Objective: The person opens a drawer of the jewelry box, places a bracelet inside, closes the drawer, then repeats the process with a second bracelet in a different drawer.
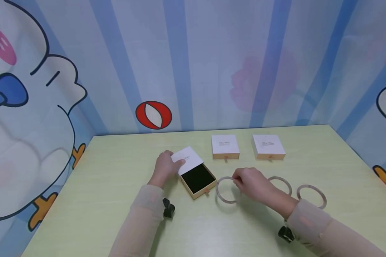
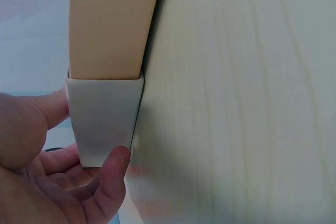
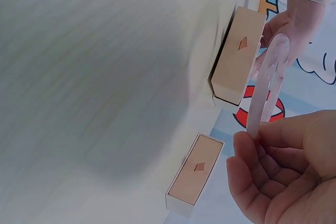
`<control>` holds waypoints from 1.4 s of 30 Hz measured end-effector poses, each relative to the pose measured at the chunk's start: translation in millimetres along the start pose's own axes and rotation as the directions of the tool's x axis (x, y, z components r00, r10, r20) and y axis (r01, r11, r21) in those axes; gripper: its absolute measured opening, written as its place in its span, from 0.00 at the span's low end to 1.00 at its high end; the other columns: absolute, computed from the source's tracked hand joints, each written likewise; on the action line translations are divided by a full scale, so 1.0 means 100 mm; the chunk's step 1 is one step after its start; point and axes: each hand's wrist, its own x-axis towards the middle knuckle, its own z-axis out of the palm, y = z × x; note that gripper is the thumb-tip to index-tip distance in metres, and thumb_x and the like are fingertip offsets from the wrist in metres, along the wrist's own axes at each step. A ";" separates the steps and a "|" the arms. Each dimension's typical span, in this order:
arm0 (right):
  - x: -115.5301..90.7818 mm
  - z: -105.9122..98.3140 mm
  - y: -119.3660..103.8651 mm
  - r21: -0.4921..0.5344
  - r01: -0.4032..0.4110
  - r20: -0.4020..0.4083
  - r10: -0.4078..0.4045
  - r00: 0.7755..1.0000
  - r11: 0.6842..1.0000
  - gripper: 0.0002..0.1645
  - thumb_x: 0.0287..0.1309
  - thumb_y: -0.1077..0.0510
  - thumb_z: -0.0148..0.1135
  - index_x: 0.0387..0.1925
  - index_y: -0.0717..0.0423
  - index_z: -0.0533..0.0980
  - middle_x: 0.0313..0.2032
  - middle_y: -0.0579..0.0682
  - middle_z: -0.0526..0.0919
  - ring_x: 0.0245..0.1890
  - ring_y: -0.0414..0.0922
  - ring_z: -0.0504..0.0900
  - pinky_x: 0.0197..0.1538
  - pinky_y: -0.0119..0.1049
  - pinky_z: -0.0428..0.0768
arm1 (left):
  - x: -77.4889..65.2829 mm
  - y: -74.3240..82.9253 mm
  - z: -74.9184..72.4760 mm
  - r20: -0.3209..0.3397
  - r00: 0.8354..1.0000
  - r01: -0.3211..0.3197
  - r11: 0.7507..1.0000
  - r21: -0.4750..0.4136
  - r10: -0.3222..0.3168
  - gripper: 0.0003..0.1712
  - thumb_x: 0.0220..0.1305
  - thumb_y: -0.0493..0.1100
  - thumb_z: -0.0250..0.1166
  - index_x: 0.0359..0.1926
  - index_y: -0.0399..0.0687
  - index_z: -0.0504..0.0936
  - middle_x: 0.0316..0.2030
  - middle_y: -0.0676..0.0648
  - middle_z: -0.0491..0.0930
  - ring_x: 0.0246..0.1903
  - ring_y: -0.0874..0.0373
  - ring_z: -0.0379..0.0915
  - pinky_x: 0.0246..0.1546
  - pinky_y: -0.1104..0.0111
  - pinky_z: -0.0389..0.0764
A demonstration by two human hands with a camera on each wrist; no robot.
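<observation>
My left hand [image 1: 165,167] grips the white sleeve [image 1: 187,157] of a small gift box, with the thumb lying over its lid. Out of that sleeve slides a tan drawer [image 1: 195,195], lined in black and facing me at a slant; a small ribbon tab [image 1: 207,191] sticks out of its front. In the left wrist view, fingers hold the sleeve's end. Between thumb and fingertips, my right hand [image 1: 253,182] pinches a pale translucent bangle [image 3: 256,109], held up just right of the drawer. The drawer's dark inside shows no object.
Two closed white boxes, one in the middle [image 1: 225,144] and one further right [image 1: 268,144], stand behind on the pale wooden table [image 1: 83,200]. Two more bangles [image 1: 279,177] [image 1: 323,200] lie right of my right hand, one partly hidden by it. A patterned curtain [image 1: 206,71] hangs behind.
</observation>
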 end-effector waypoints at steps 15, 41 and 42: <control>0.06 0.03 -0.04 -0.007 0.009 -0.010 -0.009 1.000 1.000 0.05 0.57 0.64 0.61 0.34 0.63 0.81 0.28 0.51 0.83 0.26 0.40 0.74 0.30 0.31 0.76 | 0.01 -0.01 0.00 -0.001 1.000 -0.020 1.000 0.000 0.020 0.35 0.62 0.51 0.63 0.63 0.36 0.65 0.59 0.38 0.70 0.53 0.47 0.65 0.61 0.55 0.69; 0.19 0.06 -0.12 0.019 -0.008 0.014 0.007 1.000 1.000 0.07 0.59 0.64 0.60 0.35 0.63 0.82 0.28 0.51 0.83 0.26 0.40 0.75 0.30 0.31 0.77 | 0.02 -0.02 0.01 0.001 1.000 -0.022 1.000 0.012 0.022 0.34 0.62 0.51 0.63 0.63 0.36 0.66 0.59 0.38 0.70 0.53 0.47 0.66 0.61 0.55 0.69; 0.19 0.06 -0.12 0.020 -0.007 0.014 0.007 1.000 1.000 0.07 0.59 0.64 0.60 0.35 0.63 0.82 0.28 0.51 0.83 0.25 0.40 0.75 0.30 0.31 0.77 | 0.02 -0.02 0.00 0.001 1.000 -0.022 1.000 0.014 0.022 0.34 0.62 0.51 0.63 0.63 0.36 0.65 0.59 0.38 0.70 0.53 0.47 0.66 0.61 0.55 0.69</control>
